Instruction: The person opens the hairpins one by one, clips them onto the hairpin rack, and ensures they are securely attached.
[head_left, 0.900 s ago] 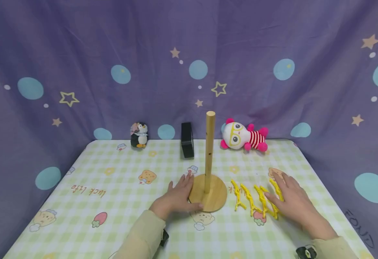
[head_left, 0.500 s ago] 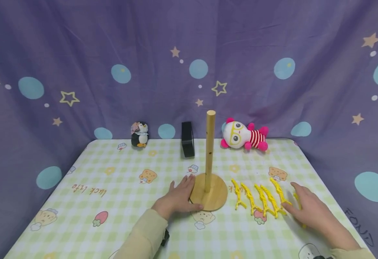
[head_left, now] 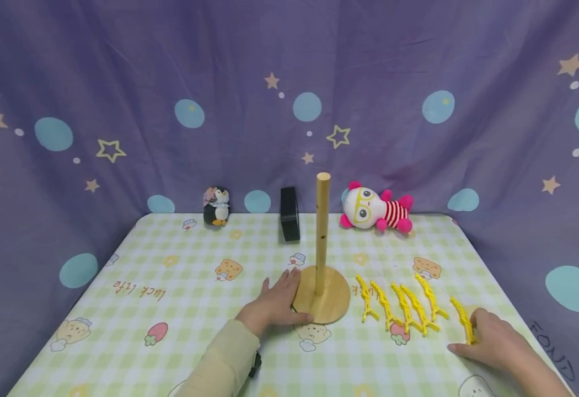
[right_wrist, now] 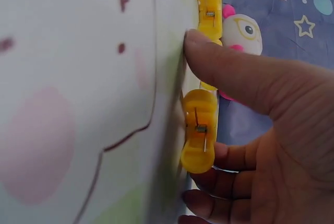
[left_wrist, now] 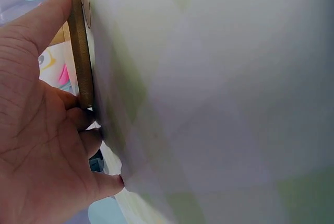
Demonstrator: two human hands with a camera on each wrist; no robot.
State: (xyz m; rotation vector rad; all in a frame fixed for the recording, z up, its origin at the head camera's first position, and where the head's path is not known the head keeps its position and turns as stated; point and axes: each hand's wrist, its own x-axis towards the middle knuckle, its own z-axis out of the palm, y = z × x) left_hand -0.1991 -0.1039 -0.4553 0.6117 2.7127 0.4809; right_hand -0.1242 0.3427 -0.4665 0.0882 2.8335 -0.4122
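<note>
In the head view, we see the left hand [head_left: 274, 303] spread flat with its fingers and thumb touching the edge of the round base [head_left: 336, 306] of a pale wooden stand [head_left: 322, 226] with an upright pole. The right hand [head_left: 493, 339] is at the near end of a slim, bright yellow plastic clip [head_left: 462, 320], its thumb and forefinger on either side. Five matching yellow clips [head_left: 402, 306] lie in a slanting row between that clip and the stand, all on the green-and-white checked cloth [head_left: 185, 342]. Along the back we find a small black-and-white penguin figure [head_left: 217, 208], a black upright box [head_left: 289, 215] and a pink-and-white plush toy [head_left: 369, 208] in a striped top (it lies on its side). In the left wrist view, the thumb touches the wooden rim, fingers extended below it. In the right wrist view, the thumb is apart from the single clip while the fingers are close against its other side, so we see a loose hand, not a pinch.
</note>
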